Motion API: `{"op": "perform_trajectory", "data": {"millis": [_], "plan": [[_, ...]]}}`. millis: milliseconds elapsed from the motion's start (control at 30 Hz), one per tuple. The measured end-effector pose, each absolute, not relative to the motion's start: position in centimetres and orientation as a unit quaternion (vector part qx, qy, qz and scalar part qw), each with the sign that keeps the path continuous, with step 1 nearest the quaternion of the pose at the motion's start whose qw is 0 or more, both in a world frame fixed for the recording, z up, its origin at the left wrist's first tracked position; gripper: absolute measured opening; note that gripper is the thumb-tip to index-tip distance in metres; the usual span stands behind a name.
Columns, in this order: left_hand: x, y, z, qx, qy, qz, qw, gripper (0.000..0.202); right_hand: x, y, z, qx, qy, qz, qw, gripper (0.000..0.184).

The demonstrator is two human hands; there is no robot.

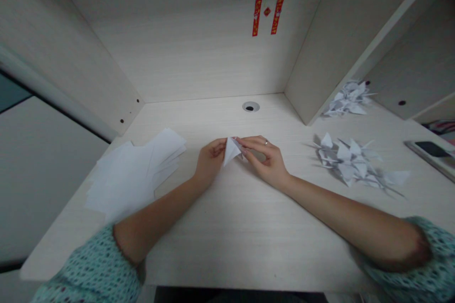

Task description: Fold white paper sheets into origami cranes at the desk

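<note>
A small folded piece of white paper [232, 150] is held between both hands above the middle of the desk. My left hand [212, 160] pinches its left edge, the fingers curled behind it. On the other side, the thumb and fingers of my right hand [266, 157] close on the right part of the paper; a ring sits on one finger. The paper shows a pointed, triangular face. Its far side is hidden by the fingers.
Loose white paper sheets [131, 175] lie spread at the left. Folded paper cranes [350, 158] are heaped at the right, with another heap of cranes [350, 99] behind, beside the upright panel [320, 42]. A phone-like device [432, 154] lies far right. A cable hole [250, 106] is at the back.
</note>
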State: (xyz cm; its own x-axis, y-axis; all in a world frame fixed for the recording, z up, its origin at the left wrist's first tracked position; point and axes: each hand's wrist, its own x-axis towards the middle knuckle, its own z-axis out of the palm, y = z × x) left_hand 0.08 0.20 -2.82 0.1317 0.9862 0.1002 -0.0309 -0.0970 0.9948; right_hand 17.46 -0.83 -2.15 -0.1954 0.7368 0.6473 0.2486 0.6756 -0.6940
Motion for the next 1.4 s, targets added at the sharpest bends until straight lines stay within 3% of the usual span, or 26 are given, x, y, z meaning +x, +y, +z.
{"op": "perform_trajectory", "data": {"millis": [267,600,1100,1400], "plan": [[0.1,-0.2,-2.2,0.557,0.413,0.48,0.537,0.04,17.3,-0.5,-2.3,-0.342,-0.711,0.267,0.553,0.02],[-0.1,-0.7,-1.5,0.606,0.393,0.428,0.543,0.044,17.3,-0.3,-2.4,-0.355,-0.718,0.262,0.538,0.034],[0.1,-1.3,-1.5,0.667,0.436,0.445,0.408,0.028,17.4,-0.4,-2.4,-0.362,-0.726,0.23,0.538,0.027],[-0.3,-1.1,-2.4,0.671,0.461,0.448,0.369,0.042,17.4,-0.3,-2.8,-0.344,-0.736,0.24,0.532,0.029]]}}
